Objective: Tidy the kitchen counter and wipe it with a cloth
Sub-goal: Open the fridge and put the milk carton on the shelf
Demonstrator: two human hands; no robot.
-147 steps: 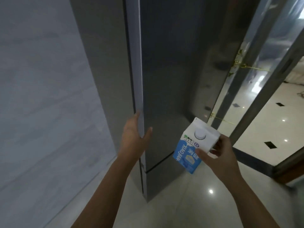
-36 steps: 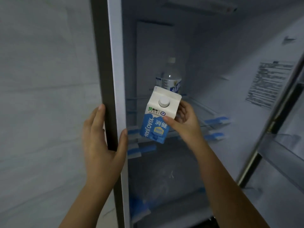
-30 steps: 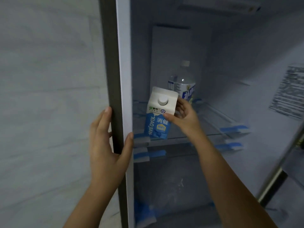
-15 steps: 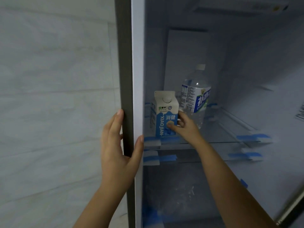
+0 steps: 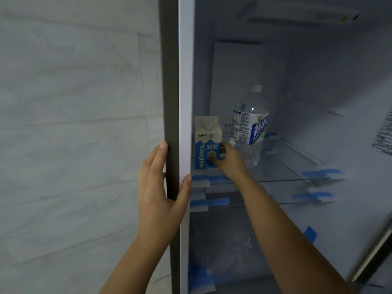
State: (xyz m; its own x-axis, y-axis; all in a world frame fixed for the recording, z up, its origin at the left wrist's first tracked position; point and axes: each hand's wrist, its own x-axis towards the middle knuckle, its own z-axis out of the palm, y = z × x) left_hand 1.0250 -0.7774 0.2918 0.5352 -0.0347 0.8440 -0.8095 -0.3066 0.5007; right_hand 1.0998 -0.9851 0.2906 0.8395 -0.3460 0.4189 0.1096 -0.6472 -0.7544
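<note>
Carton: a small milk carton (image 5: 207,143), white on its sloped top with a round white cap, blue below with white lettering down one side; it stands upright at the front left of a glass shelf (image 5: 282,168) inside the open fridge (image 5: 331,85).
Right hand: the right hand (image 5: 228,159) reaches into the fridge, its grip closed around the carton's lower right edge, thumb on the blue front face and fingers behind it.
Left hand: the left hand (image 5: 161,192) is clamped on the fridge's left side wall (image 5: 177,81), thumb on the white inner face and fingers on the grey outer face.
Change: five seconds ago the carton was tilted in the right hand outside the shut fridge door; a second ago it hung in the air ahead of the shelf; half a second ago it was on the shelf, and it now sits slightly further left, close to the side wall.
Fridge contents: one large clear water bottle (image 5: 249,128) with a white cap and a blue-and-white label stands just right of and behind the carton, on the same shelf; whether the two touch cannot be told.
Shelves: strips of blue tape (image 5: 320,172) hold the glass shelf and a second one beneath it to the walls; more tape shows at the lower left.
Surroundings: a pale tiled wall (image 5: 74,124) fills the left of the view.
</note>
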